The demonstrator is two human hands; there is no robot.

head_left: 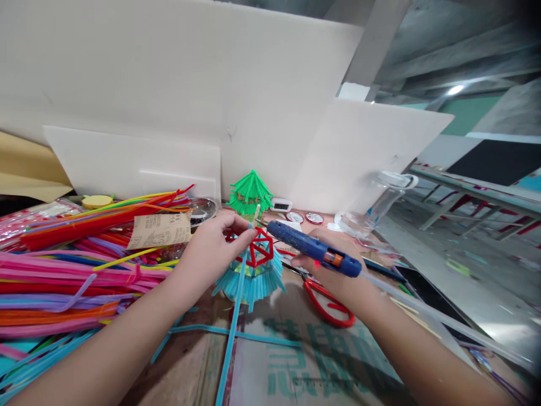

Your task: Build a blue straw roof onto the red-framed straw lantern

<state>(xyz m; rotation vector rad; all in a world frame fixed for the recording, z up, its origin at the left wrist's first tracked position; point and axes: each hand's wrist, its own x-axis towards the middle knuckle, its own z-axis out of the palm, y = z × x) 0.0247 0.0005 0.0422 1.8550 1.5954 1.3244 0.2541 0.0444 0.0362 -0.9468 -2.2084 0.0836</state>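
Near edge: I see a light-blue pipe cleaner (232, 327) running from the bottom of the head view up to the left hand (211, 242), a 2nd blue strip (270, 338) crossing behind it. Both lie over cardboard (253, 378) with turquoise lettering.

At left I log bundled pipe cleaners (63, 276) in pink, purple, orange and red, with a brown printed paper (160, 228) on top.

Centre: red-handled scissors (338, 323) lie by the right hand. The pipe-cleaner model (262, 251) stands on the worktop between the hands: blue fringed skirt, red lattice above. Left fingers are pinched together on the upper end of the strip, against the lattice. Right hand (342, 282) has its fingers wrapped round a blue glue gun (313, 245), partly hidden by its body; the nozzle sits just beside the left fingertips, contact not resolvable.

Beyond: a green fringed cone (251, 192); I cannot tell whether it joins the lattice. Then a white digital meter (281, 204), 2 small round tins, a clear bottle (376, 203), and white boards (274, 101) behind.
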